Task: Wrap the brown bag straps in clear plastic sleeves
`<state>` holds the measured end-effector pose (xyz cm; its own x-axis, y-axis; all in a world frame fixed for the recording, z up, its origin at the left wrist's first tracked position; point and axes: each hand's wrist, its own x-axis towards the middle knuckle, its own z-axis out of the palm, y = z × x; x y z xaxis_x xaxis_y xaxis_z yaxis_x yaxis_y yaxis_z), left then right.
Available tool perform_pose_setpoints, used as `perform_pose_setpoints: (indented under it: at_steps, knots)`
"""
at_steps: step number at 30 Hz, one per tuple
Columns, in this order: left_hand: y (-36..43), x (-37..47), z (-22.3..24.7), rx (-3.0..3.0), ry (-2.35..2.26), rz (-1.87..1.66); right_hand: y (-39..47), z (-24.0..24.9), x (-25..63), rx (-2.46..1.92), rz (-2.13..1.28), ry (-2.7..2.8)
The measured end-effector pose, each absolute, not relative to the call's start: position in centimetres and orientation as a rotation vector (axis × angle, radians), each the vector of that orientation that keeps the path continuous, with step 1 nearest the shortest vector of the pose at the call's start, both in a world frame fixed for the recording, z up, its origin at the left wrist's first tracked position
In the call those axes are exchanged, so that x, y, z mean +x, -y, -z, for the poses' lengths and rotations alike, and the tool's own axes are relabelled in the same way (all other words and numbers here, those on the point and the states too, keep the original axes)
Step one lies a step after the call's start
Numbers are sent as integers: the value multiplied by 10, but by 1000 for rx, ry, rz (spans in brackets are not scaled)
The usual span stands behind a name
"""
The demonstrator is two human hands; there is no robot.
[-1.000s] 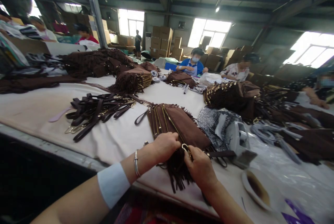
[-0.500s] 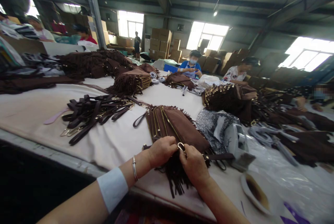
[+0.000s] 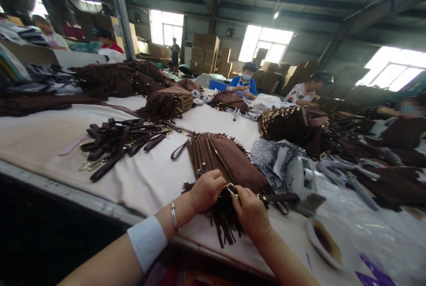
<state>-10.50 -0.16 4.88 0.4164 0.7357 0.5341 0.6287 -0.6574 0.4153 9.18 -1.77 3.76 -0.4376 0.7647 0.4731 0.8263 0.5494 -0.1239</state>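
A stack of brown fringed bags (image 3: 238, 161) with gold zips lies in front of me, fringe hanging towards the table edge. At its near end, my left hand (image 3: 207, 192) is closed in a pinch on a bag; the exact part between the fingertips is hidden. My right hand (image 3: 252, 214) grips a gold snap clasp (image 3: 232, 190) between thumb and fingers, its metal loop showing between both hands. A dark wrist strap (image 3: 282, 197) extends rightward from behind the right hand. Left of the stack lies a heap of dark wrist straps (image 3: 124, 141) with gold clasps.
A tape dispenser (image 3: 301, 179) stands right of the stack, near a tape roll (image 3: 324, 241) and clear plastic sheeting (image 3: 372, 228). More brown bags (image 3: 289, 126) are piled further back. Co-workers (image 3: 244, 82) sit across the pale-covered table (image 3: 43, 139).
The gold clasp has tilted and more of its loop shows between my hands. Both hands stay at the near end of the stack, with the left wrist shifted slightly right.
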Motion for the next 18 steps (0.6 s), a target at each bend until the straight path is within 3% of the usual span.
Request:
perform_pose_setpoints:
  at_steps: [5,10,18]
  knots:
    - [16,-131,-56,2155,-1331,-1292,17,-58,112,-1363,425,2126]
    - [25,-168,-43,1958,-1642,-1298,36,-49,83,-1040,208,2362]
    - [-15,-233,-32,1732,-2298,-1125,21,-21,58,-918,93,2336]
